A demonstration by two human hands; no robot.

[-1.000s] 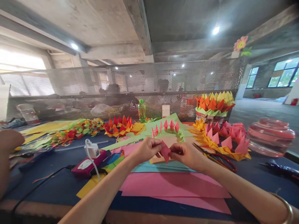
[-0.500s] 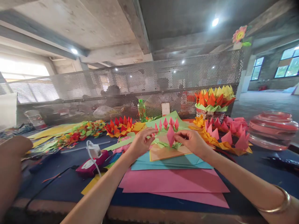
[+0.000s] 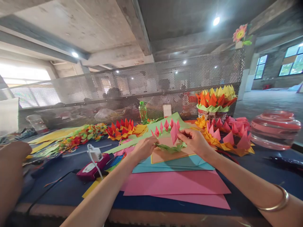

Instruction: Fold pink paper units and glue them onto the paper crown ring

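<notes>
My right hand (image 3: pixel 194 142) pinches a folded pink paper piece (image 3: pixel 174 132) upright over a ring of green folded paper with pink points (image 3: pixel 167 128). My left hand (image 3: pixel 144 147) is closed on the near edge of that green ring (image 3: pixel 169 147). Both hands are over a stack of coloured sheets: orange (image 3: pixel 170 155), teal (image 3: pixel 175 164), pink (image 3: pixel 175 183).
Finished paper crowns stand around: red and orange (image 3: pixel 123 127), pink and yellow (image 3: pixel 227 137), a multicoloured one on a stand (image 3: pixel 216 102). A magenta box with a white charger (image 3: pixel 93 160), a pink glass jar (image 3: pixel 274 129), a green bottle (image 3: pixel 142 112) and a mesh screen (image 3: pixel 132 88) are here. Another person's arm (image 3: pixel 10 170) is at left.
Both hands moved away from me, from above the sheets to the green ring. The pink piece left my two-handed hold and stays in my right hand; my left hand took the ring's edge.
</notes>
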